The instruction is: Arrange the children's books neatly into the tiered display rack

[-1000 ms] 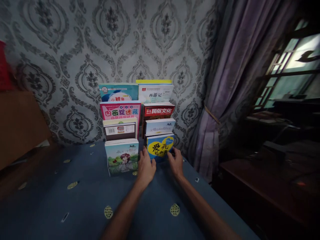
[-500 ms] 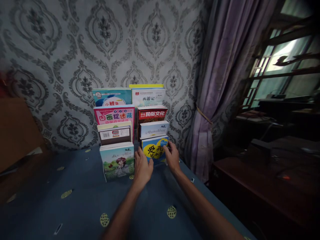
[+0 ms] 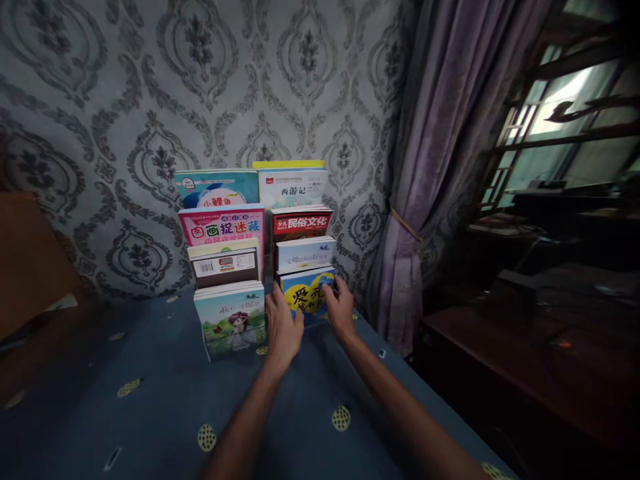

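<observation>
We have our left hand and right hand at the sides of a blue and yellow book.

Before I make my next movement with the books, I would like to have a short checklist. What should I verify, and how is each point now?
1. Left hand at the left side of the blue-and-yellow book: ok.
2. Right hand at that book's right side: ok.
3. Blue-and-yellow book standing up, cover toward you: ok.
4. Firm grip on it: cannot tell; pressure does not show.
5. Left fingers free of the book with the girl on its cover: cannot tell; they are very near its right edge.
6. Purple curtain tied back, away from the hands: ok.
</observation>
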Demonstrator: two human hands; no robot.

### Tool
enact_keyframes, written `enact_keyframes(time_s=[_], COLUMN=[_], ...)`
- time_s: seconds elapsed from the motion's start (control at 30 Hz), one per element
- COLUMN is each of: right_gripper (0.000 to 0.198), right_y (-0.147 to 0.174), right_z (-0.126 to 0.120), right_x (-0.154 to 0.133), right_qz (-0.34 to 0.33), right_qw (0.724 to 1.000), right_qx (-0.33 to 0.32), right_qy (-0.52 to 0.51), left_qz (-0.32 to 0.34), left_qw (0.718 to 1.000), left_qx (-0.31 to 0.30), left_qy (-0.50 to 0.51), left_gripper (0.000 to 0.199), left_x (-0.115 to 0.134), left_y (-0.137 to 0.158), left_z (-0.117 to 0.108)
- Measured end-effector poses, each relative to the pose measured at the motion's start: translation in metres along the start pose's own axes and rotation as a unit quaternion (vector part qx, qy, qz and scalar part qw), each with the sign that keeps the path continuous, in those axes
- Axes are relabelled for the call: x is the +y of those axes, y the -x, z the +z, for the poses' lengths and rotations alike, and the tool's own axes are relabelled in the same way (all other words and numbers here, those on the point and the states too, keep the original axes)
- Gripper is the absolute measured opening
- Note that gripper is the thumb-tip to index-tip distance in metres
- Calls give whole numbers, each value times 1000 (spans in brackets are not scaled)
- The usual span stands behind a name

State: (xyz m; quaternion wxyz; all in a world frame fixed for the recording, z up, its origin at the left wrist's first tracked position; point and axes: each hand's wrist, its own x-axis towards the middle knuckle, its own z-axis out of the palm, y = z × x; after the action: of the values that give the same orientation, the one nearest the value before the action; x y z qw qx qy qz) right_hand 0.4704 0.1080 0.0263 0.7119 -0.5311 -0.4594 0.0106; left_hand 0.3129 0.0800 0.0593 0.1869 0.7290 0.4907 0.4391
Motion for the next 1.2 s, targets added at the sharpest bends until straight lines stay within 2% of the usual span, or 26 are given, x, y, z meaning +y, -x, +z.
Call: enact_keyframes(time_s=[0.2,0.6,0.93,1.2], right_gripper=[43,47,51,55], right_y=[0,9,4,-16], right_z=[0,3,-1,-5], right_x=[-4,-19,-7,-23], right_qz=[21,-6,22,25], right_qw=[1000,998,1000,998], right_qx=[12,21,5,-4], right_qy=[-10,66,1,-55], left_qz=[0,16,9,22], left_qw=[1000,1000,1000,999], left_qx=[8,7,2,8], left_qy=[-17,-10,-4,25], left_gripper=[74,72,74,76], left_x=[2,2,2,6], left_y=[1,2,1,1], left_z=[2,1,1,2])
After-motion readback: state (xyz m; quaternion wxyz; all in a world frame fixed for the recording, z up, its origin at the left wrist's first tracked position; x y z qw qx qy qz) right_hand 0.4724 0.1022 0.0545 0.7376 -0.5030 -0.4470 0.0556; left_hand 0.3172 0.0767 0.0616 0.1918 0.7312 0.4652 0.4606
